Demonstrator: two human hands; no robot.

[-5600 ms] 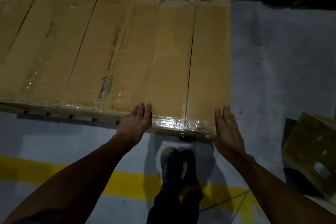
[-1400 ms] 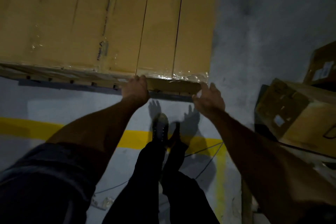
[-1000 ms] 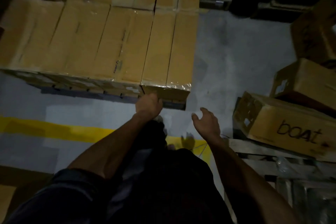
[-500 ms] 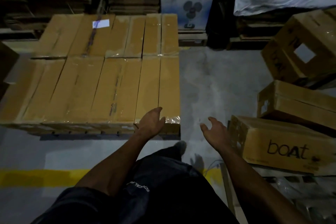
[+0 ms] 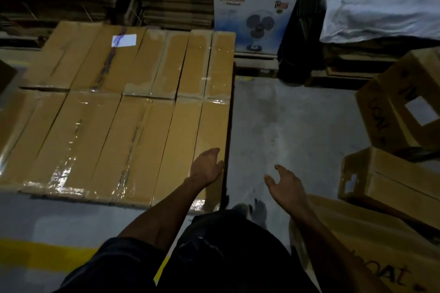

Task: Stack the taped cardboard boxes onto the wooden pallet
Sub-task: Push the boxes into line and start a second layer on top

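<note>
While both hands hold nothing, left hand [image 5: 206,167] hovers fingers-relaxed over near right corner of the taped cardboard boxes [image 5: 114,131], laid flat in two rows low on the floor [image 5: 281,126]. Right hand [image 5: 284,183] spread, loose, above floor, beside loose boxes [image 5: 390,185] at right.

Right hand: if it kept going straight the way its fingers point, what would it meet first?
Probably nothing soon: the right hand points up-frame over bare concrete floor; depth is unclear.
</note>
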